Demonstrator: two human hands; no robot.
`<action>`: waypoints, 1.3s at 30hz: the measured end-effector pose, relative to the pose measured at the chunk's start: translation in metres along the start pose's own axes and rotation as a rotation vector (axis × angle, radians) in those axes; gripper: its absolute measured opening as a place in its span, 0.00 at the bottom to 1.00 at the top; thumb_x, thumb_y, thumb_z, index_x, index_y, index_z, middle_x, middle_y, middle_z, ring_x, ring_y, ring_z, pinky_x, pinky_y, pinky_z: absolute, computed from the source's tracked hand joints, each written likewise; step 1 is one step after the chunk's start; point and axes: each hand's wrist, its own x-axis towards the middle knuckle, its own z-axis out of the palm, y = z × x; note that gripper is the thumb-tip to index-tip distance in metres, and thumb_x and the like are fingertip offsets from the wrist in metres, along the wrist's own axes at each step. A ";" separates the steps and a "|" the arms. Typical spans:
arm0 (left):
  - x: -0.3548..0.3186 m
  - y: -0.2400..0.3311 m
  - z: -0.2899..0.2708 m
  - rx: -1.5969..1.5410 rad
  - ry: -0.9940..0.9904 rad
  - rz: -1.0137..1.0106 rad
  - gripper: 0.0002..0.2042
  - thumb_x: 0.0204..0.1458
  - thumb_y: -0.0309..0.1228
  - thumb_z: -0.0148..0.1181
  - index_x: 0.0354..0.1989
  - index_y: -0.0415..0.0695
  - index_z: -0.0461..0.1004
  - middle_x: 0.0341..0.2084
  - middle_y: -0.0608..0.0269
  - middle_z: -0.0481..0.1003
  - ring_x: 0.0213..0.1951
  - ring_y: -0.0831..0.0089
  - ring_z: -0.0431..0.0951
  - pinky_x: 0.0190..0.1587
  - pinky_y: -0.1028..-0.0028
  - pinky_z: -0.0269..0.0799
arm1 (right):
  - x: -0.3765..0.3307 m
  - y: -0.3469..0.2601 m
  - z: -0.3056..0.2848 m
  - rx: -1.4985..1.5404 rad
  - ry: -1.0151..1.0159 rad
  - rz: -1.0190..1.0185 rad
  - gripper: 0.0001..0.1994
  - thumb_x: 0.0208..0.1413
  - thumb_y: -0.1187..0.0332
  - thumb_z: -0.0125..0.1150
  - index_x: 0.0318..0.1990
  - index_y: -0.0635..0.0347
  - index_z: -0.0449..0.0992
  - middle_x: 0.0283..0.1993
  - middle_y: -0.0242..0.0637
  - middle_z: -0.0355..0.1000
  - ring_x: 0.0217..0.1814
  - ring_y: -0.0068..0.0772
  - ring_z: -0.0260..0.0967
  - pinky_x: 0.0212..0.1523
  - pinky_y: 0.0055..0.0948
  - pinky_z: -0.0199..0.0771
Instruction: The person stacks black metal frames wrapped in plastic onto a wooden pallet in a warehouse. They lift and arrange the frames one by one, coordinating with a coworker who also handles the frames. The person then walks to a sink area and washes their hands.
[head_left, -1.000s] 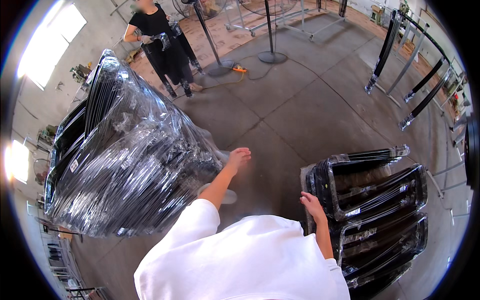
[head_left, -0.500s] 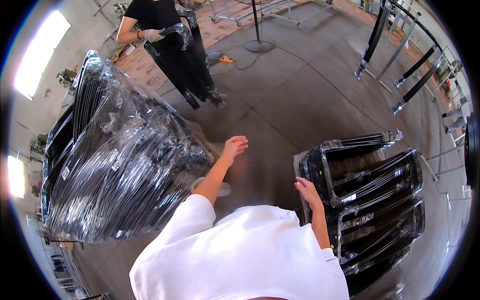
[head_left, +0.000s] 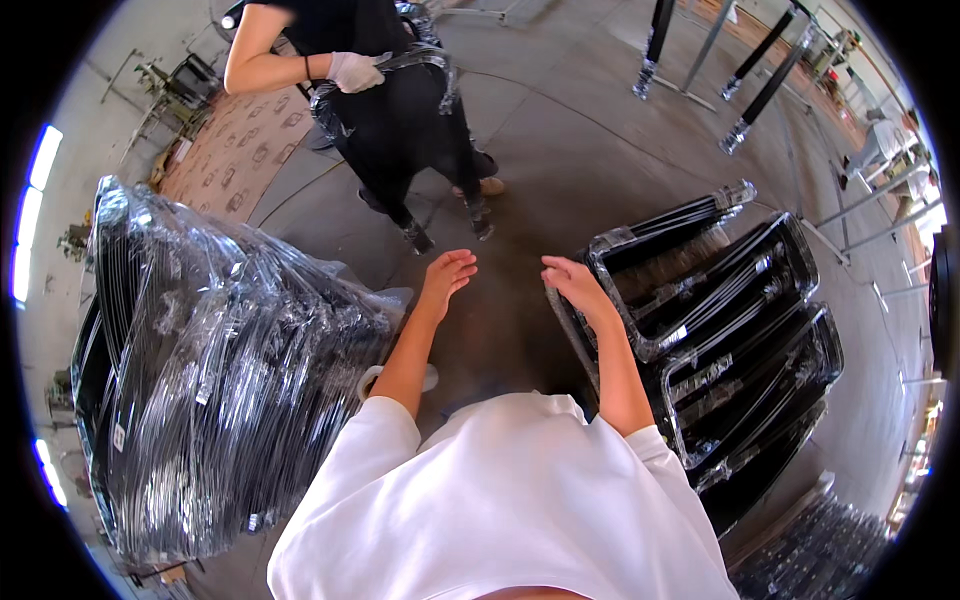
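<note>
I have both hands out in front of the white shirt (head_left: pixel 500 480), and neither holds anything. My left hand (head_left: pixel 447 280) is wide, fingers a little bent, near the film-wrapped bundle of thin black frames (head_left: pixel 220 370). My right hand (head_left: pixel 578 282) faces it across a gap, also wide, beside the stack of black rounded frames (head_left: pixel 715 300); from here I cannot tell whether it touches that stack's edge.

The black U-shaped frame (head_left: pixel 452 130) hangs straight ahead, carried by a co-worker (head_left: pixel 340 40) who grips its wrapped top in a white glove (head_left: pixel 355 72). Its legs point down, their film-wrapped ends just past my fingertips; I can't judge whether they touch the concrete floor (head_left: pixel 560 130). I also can't make out if it is one piece or several held together.

I'd expect it to be stiff and long rather than delicate, light enough for one person, but awkward to swing. The shiny film looks slippery and may slide under bare fingers, so I'd favour the dull black legs, one per hand, above the wrapped ends.
</note>
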 end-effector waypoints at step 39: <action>0.063 0.022 0.237 0.305 -0.306 0.035 0.15 0.49 0.33 0.46 0.45 0.43 0.63 0.41 0.63 0.68 0.41 0.74 0.70 0.42 0.77 0.63 | -0.026 -0.011 -0.183 0.388 0.308 0.131 0.18 0.52 0.62 0.46 0.49 0.59 0.64 0.44 0.39 0.66 0.45 0.29 0.64 0.44 0.27 0.61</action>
